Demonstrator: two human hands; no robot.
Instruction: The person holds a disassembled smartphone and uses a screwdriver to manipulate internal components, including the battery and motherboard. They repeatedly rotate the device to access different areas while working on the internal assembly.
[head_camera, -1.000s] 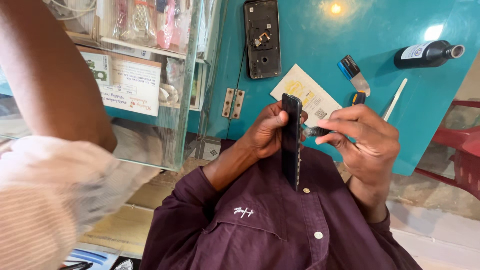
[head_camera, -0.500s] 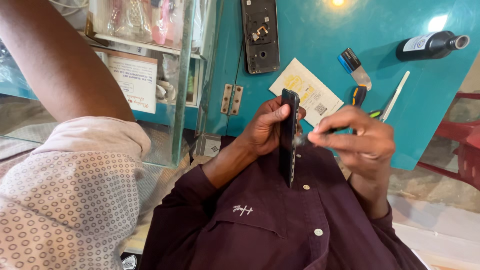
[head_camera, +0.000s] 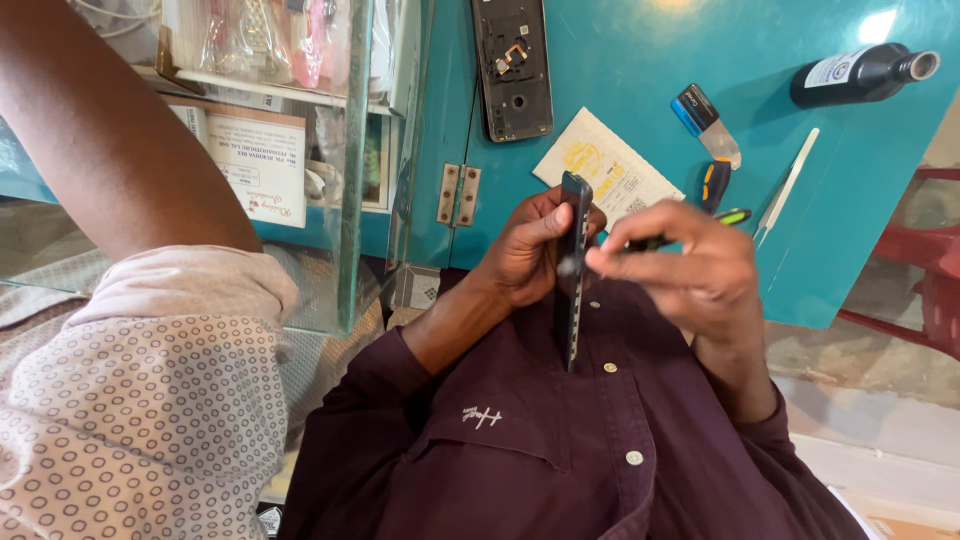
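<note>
Against the maroon shirt front, a dark phone is held edge-on, so only its thin side is seen and its face cannot be made out. It is gripped by the left hand, whose thumb is pressed along the near edge while the fingers are curled behind it, out of sight. The right hand is blurred; its fingertips are pinched together at the phone's edge, and a thin dark tool with a green end is clasped in it, its tip hidden where it meets the phone. Whether the tip touches the phone cannot be told.

On the teal table beyond, an opened phone back is laid near a yellowish card, which is partly covered by the hands. A blue-handled scraper, white tweezers and a dark bottle are seen well apart from the hands. At the left, another person's bare arm and patterned sleeve are cut off by the frame, before a glass case.
</note>
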